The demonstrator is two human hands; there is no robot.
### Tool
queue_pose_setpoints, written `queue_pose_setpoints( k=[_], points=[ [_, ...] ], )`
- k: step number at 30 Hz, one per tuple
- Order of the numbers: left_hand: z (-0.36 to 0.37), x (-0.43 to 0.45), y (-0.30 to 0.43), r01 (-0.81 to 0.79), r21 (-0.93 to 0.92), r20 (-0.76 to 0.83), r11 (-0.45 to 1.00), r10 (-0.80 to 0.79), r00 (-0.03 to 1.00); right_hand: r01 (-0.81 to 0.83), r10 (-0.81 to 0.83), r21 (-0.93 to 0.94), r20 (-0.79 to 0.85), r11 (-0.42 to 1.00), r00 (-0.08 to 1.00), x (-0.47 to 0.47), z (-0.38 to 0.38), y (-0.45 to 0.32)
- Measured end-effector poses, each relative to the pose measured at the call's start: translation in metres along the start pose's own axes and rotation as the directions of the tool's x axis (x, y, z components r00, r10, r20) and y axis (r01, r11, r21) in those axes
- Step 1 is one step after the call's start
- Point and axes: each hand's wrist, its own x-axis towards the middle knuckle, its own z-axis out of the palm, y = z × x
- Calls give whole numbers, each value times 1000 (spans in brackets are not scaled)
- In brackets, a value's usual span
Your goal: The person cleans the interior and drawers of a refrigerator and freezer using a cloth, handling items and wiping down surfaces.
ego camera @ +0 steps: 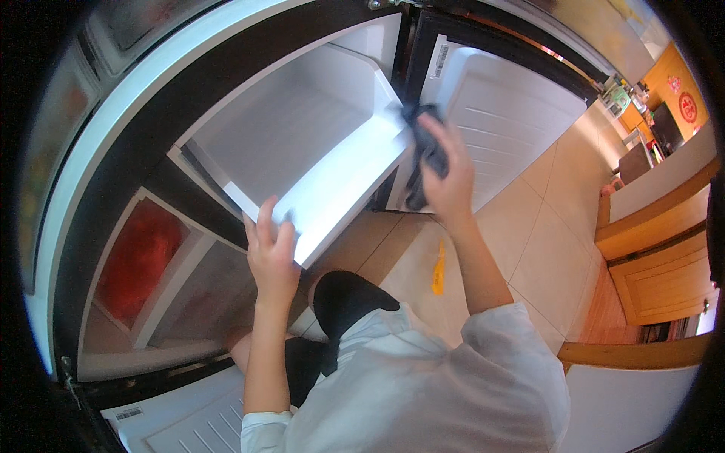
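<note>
A white plastic freezer drawer (340, 187) juts out, tilted, from the right-hand compartment of a refrigerator. Nothing lies inside the part of it I can see. My left hand (273, 249) grips the drawer's near left corner, its fingers over the rim. In my right hand (450, 170) is a bunched dark grey cloth (427, 153), blurred, beside the drawer's right rim. I cannot tell whether the cloth touches the rim. The open right door (510, 107), white and ribbed on its inner face, stands just beyond this hand.
Left of the drawer is a second open compartment with a red item (141, 260) behind a clear front. Its open door (192, 424) is at the lower left. A yellow object (439, 269) lies on the tiled floor (532, 238). A wooden cabinet door (662, 283) is at the right.
</note>
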Motion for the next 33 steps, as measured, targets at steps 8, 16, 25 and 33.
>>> queue_pose_setpoints(
  k=[8, 16, 25, 33],
  points=[
    [0, 0, 4, 34, -11, 4, 999, -34, 999, -90, 110, -212, 84, 973, 990, -27, 34, 32],
    [-4, 1, 4, -9, -9, -1, 1000, 9, 1000, 5, 54, -222, 258, 975, 965, -89, 43, -58],
    [-23, -16, 12, 83, -378, 20, 922, -81, 996, 93, -116, 82, 331, 992, 936, -49, 19, -57],
    [-28, -33, 17, 235, -204, 263, 950, -178, 948, 288, -174, -71, 652, 955, 738, -3, 25, -75]
  ],
)
